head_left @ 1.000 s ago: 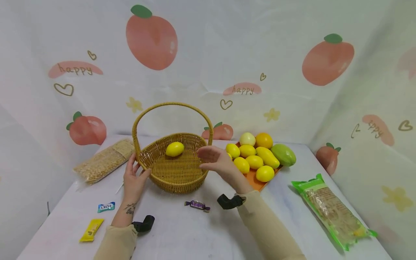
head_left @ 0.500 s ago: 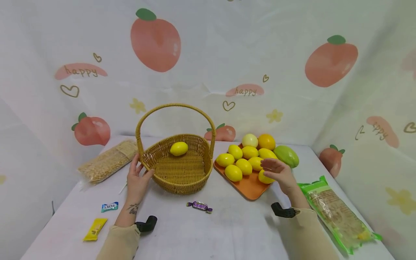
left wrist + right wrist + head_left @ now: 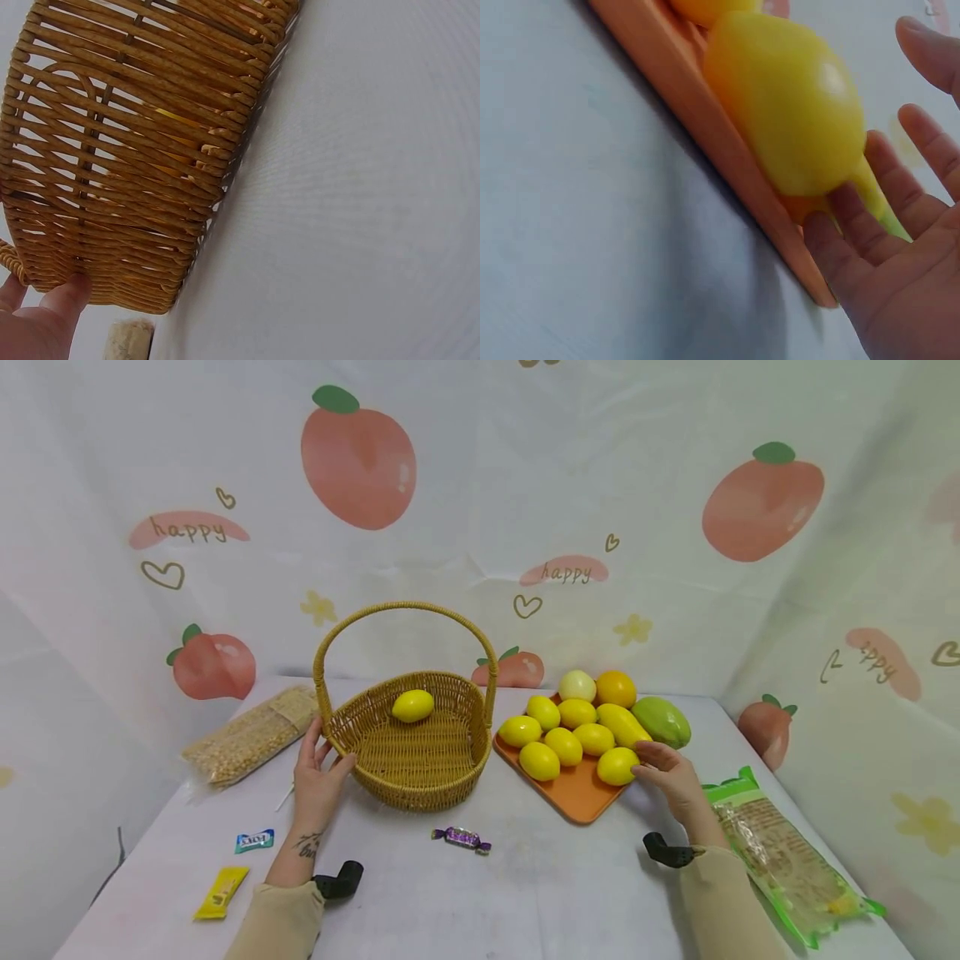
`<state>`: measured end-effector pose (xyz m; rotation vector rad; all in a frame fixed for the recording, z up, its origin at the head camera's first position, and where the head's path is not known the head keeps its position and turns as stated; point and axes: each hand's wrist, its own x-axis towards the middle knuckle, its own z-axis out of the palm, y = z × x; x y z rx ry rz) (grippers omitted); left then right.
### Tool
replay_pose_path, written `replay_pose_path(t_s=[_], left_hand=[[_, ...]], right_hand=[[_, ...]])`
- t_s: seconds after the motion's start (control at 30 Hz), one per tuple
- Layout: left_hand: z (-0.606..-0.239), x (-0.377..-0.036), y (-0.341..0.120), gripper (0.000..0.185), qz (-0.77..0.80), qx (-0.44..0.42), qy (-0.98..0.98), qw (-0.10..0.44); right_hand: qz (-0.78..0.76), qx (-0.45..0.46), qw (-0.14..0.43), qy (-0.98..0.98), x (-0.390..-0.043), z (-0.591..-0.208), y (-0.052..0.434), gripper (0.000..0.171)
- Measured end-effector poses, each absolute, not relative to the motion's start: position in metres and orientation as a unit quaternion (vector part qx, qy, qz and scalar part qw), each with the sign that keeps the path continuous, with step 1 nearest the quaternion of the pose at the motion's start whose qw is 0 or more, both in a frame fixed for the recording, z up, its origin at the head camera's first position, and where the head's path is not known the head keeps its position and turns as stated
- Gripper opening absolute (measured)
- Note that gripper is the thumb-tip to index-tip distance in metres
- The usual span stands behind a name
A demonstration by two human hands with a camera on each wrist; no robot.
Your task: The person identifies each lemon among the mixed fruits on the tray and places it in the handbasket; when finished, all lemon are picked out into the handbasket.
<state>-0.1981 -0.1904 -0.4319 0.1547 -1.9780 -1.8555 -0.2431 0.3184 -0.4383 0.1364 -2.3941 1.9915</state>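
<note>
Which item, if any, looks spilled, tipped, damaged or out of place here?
Nothing stands out. The basket stands upright holding one lemon, the other fruit sits on the orange tray, and the wrapped sweets lie intact on the table.

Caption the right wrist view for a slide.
Right hand, fingers spread, touches a yellow lemon at the edge of the orange tray.

Your woven basket [image 3: 408, 752] is golden tan and holds one yellow lemon [image 3: 412, 705]. Right of the basket, the tray [image 3: 577, 793] is orange, carrying yellow lemons [image 3: 618, 766], an orange [image 3: 616, 687] and a green mango [image 3: 662, 721]. Behind the basket, the white backdrop [image 3: 480, 485] shows pink peaches.
</note>
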Motion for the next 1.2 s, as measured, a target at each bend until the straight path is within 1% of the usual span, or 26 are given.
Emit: replay_pose_path(t_s=[0.13, 0.27, 0.63, 0.8, 1.0, 1.2], left_hand=[[-0.432, -0.198, -0.191, 0.076, -0.666, 0.060, -0.714, 0.208], [-0.433, -0.199, -0.192, 0.077, -0.673, 0.054, -0.707, 0.208], [-0.434, -0.198, -0.192, 0.077, -0.674, 0.052, -0.706, 0.208], [-0.434, -0.199, -0.192, 0.077, -0.675, 0.057, -0.706, 0.207], [-0.435, -0.199, -0.192, 0.077, -0.678, 0.059, -0.703, 0.206], [-0.434, -0.199, -0.191, 0.077, -0.683, 0.058, -0.699, 0.203]], right_hand=[[0.606, 0.032, -0.013, -0.795, -0.248, -0.441, 0.311, 0.055], [0.567, 0.028, -0.038, -0.822, -0.250, -0.439, 0.298, 0.062], [0.501, 0.059, -0.105, -0.857, -0.253, -0.441, 0.272, 0.070], [0.493, 0.060, -0.110, -0.861, -0.252, -0.441, 0.266, 0.071], [0.488, 0.052, -0.098, -0.866, -0.250, -0.442, 0.263, 0.069], [0.520, 0.062, -0.090, -0.847, -0.242, -0.437, 0.261, 0.069]])
